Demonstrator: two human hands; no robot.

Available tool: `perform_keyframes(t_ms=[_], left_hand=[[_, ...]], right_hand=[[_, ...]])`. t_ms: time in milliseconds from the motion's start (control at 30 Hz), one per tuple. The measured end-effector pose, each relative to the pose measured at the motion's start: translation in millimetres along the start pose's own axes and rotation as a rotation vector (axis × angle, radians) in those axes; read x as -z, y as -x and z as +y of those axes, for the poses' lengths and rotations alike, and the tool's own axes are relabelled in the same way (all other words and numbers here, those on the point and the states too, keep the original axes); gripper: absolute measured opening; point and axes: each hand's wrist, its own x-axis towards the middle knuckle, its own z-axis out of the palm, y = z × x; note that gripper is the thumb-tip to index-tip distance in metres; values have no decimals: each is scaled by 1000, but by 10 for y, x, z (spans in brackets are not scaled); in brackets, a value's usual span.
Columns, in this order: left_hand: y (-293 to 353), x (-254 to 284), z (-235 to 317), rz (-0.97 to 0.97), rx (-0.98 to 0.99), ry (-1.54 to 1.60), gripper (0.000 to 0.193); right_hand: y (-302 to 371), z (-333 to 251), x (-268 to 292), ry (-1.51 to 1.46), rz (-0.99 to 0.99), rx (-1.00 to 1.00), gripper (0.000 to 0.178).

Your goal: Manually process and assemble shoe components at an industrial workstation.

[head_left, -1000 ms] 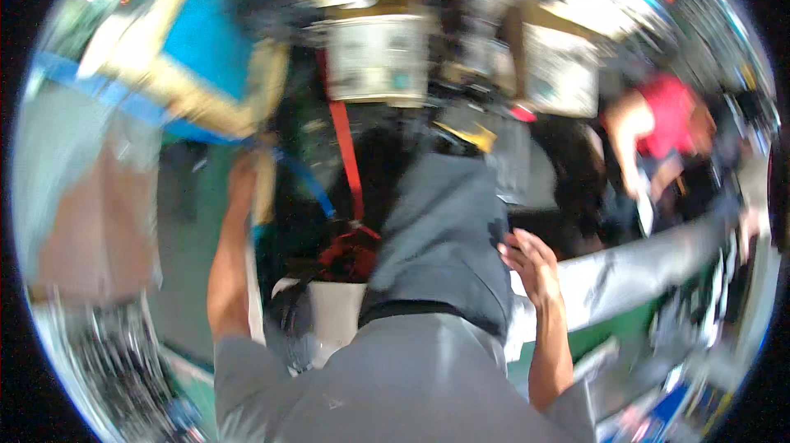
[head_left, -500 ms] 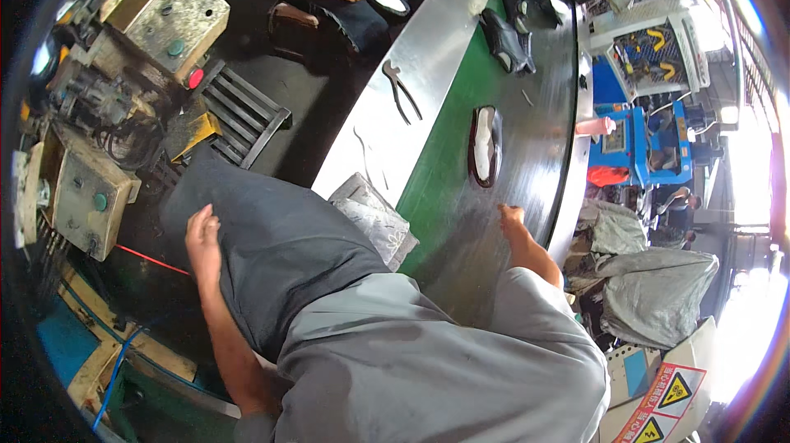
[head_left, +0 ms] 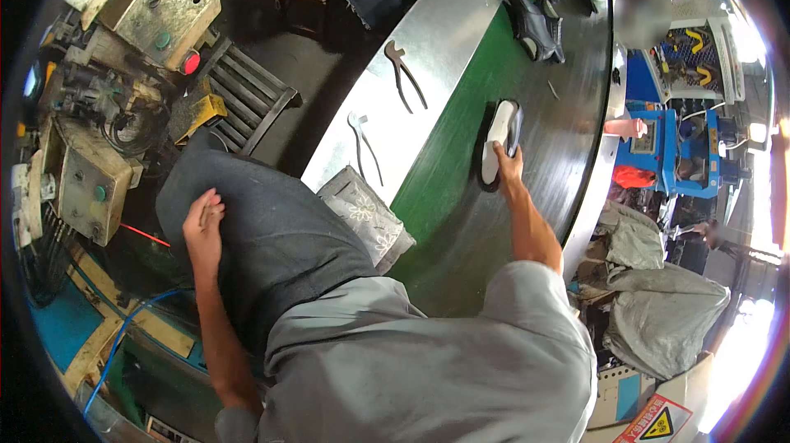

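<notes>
On the belt [head_left: 440, 233], the shoe [head_left: 499, 123] has now been grabbed, right hand [head_left: 511, 165] closed on it, left hand [head_left: 203, 223] half-curled, empty

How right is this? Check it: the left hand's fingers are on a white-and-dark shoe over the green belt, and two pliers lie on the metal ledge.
Wrong hand: in the head view it is the right hand whose fingers are on the white-and-dark shoe over the green belt. Two pliers do lie on the metal ledge.

Wearer's two hands [head_left: 204, 225] [head_left: 508, 167], one shoe [head_left: 499, 124] in the right, two pliers [head_left: 396, 57] [head_left: 358, 123], two control boxes [head_left: 169, 15] [head_left: 86, 184], one stool [head_left: 248, 87]
</notes>
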Motion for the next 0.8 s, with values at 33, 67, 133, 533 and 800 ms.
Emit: perform_keyframes(t_ms=[33, 67, 133, 533, 800], left_hand=[[9, -129, 50, -67, -77, -8, 37], [7, -285, 134, -147, -156, -11, 39], [-5, -738, 525, -331, -225, 12, 49], [202, -808, 1074, 176, -319, 270, 49], [992, 513, 249, 116, -106, 358, 52]], right_hand=[[224, -72, -164, -169, -17, -65, 101], [481, -145, -307, -336, -20, -133, 94], [898, -325, -486, -462, -187, 0, 68], [3873, -2593, -2637, -567, -742, 315, 53], [4575, -2403, -2916, -366, -1200, 223, 53]])
